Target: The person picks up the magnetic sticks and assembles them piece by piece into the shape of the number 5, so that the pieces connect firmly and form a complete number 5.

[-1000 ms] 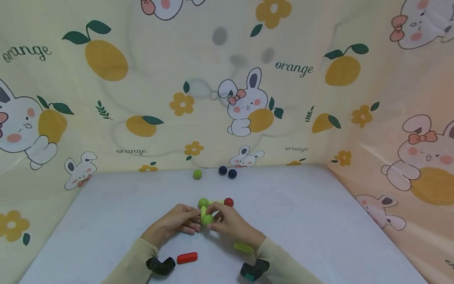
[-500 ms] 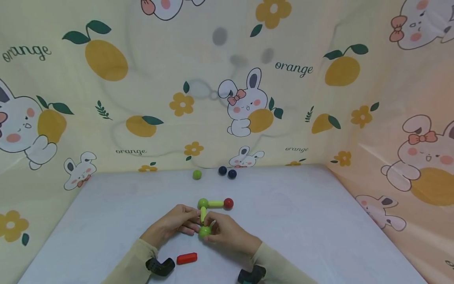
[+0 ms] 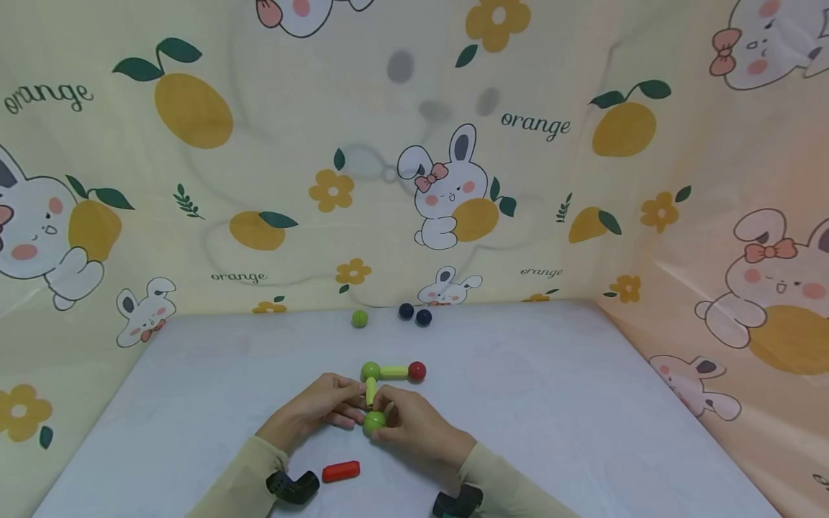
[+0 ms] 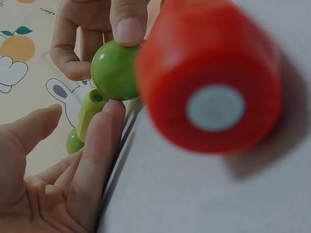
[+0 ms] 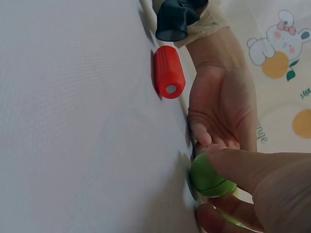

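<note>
My right hand (image 3: 421, 428) pinches a green ball (image 3: 374, 423) between thumb and fingers, low over the table. Just beyond this ball, a yellow-green rod (image 3: 371, 392) runs to a second green ball (image 3: 370, 371), from which another yellow-green rod (image 3: 393, 372) leads right to a red ball (image 3: 417, 371). My left hand (image 3: 317, 406) lies beside the near rod with fingers extended. In the left wrist view its thumb stands apart from the rod, whose bare end with a round hole (image 4: 98, 97) faces the held ball (image 4: 115, 70).
A red rod (image 3: 341, 471) lies on the white table (image 3: 557, 403) between the forearms, its pale round end disc (image 4: 215, 108) large in the left wrist view. Along the back edge sit a green ball (image 3: 359, 318) and two dark blue balls (image 3: 414, 314). A printed cloth (image 3: 291, 144) hangs behind.
My right hand has drawn the green ball toward me, away from the rod's end. A yellow-green piece by the right wrist is now hidden under that arm. The left hand has stayed put.
</note>
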Demonstrator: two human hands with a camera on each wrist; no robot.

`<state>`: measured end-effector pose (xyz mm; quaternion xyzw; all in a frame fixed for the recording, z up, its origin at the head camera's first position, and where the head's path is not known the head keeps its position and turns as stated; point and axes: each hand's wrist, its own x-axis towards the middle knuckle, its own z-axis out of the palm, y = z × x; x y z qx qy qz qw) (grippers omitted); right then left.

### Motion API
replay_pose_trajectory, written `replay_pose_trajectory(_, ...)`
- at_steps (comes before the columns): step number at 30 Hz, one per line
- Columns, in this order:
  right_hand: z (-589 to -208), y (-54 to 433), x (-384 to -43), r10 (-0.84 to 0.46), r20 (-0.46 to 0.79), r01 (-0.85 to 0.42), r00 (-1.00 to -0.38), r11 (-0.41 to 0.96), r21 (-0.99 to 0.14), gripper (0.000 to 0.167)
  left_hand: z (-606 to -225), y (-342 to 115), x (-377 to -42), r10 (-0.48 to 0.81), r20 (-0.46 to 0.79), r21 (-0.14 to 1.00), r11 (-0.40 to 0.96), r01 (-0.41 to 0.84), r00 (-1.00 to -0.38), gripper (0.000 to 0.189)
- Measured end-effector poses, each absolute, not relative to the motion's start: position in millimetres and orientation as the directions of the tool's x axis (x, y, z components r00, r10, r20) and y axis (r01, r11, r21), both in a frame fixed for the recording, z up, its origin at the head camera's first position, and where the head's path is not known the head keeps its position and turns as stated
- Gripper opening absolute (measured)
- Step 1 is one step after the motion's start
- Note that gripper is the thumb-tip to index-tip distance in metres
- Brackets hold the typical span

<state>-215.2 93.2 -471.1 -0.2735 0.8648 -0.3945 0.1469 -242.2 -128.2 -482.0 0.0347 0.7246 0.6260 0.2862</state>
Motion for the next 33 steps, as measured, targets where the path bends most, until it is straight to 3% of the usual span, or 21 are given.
replay_pose_trajectory(25, -472.8, 94.9, -218.3, -0.51, -0.093, -0.259, -0.855, 0.576, -0.775, 0.022, -479.3, -127.3, -240.5, 0.357, -0.359, 0.907, 0.351, -0.232, -0.863, 0.044)
replay_pose_trajectory(33, -474.2, 96.5, -219.8, -0.524, -0.075, -0.28, -0.848, 0.565, -0.776, 0.021, -469.6, -131.4, -239.2, 0.432, -0.312, 0.917, 0.371, -0.148, -0.846, 0.033)
